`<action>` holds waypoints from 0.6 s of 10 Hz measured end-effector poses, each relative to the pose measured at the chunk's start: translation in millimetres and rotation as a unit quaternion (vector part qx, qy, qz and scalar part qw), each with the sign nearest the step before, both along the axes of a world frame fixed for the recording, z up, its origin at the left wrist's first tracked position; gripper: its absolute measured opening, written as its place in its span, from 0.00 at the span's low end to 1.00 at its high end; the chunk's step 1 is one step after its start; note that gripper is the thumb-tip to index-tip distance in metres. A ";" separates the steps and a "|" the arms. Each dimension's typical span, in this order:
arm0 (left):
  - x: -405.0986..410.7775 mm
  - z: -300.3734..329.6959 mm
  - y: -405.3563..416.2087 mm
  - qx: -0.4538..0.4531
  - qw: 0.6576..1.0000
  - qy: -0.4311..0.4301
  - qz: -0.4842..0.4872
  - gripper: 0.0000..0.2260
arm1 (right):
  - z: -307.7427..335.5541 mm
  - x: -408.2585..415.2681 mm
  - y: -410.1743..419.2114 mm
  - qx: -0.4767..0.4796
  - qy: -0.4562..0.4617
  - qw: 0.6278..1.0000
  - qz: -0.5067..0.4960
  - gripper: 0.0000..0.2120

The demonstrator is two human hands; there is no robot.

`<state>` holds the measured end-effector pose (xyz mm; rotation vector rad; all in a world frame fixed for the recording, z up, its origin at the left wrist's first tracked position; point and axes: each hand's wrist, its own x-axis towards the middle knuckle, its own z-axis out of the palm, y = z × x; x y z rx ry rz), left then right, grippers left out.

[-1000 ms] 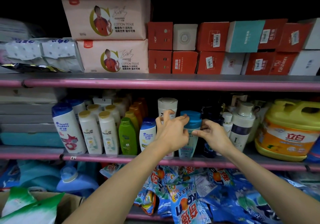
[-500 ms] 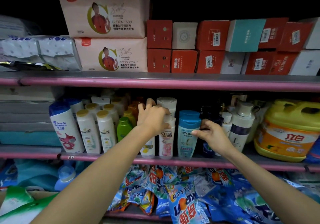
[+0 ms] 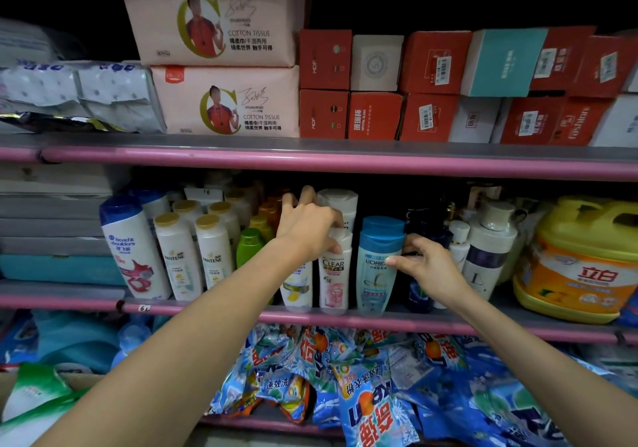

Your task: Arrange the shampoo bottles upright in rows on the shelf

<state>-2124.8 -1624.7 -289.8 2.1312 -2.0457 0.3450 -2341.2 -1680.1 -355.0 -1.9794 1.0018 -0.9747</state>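
Observation:
Shampoo bottles stand upright on the middle shelf [image 3: 483, 330]. From the left come a large Head & Shoulders bottle [image 3: 133, 249], two rows of gold-capped Pantene bottles [image 3: 214, 256], a green bottle [image 3: 249, 244] and orange ones behind it. My left hand [image 3: 303, 229] curls over the top of a small white bottle with a yellow label [image 3: 295, 287], my thumb touching the cap of the pink-label Clear bottle [image 3: 334, 274]. My right hand [image 3: 428, 267] pinches the right side of the blue-capped L'Oreal bottle [image 3: 378, 267]. A taller white bottle [image 3: 340, 205] stands behind.
Dark bottles and white pump bottles [image 3: 486, 249] stand right of my right hand, then a big yellow detergent jug [image 3: 580, 260]. Tissue packs [image 3: 221, 101] and red boxes [image 3: 431, 63] fill the upper shelf. Blue detergent bags [image 3: 373, 384] lie heaped on the shelf below.
My left hand moved left off the L'Oreal bottle's cap onto the small white bottle, uncovering the Clear bottle. My right hand stayed on the L'Oreal bottle's side.

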 end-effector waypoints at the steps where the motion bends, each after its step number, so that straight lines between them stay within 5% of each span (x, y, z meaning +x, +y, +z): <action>1: 2.2 -1.8 -1.3 -0.006 1.000 -0.004 -0.005 0.21 | -2.0 -0.6 -1.8 0.002 -0.003 1.000 -0.002 0.14; 4: 2.0 1.9 7.2 -0.025 0.999 0.012 -0.017 0.23 | 2.9 -2.2 1.0 0.037 0.025 0.999 -0.014 0.15; 6: 25.2 9.3 67.2 -0.105 0.984 0.136 -0.046 0.21 | 28.1 -37.3 37.5 0.022 -0.006 0.997 -0.071 0.19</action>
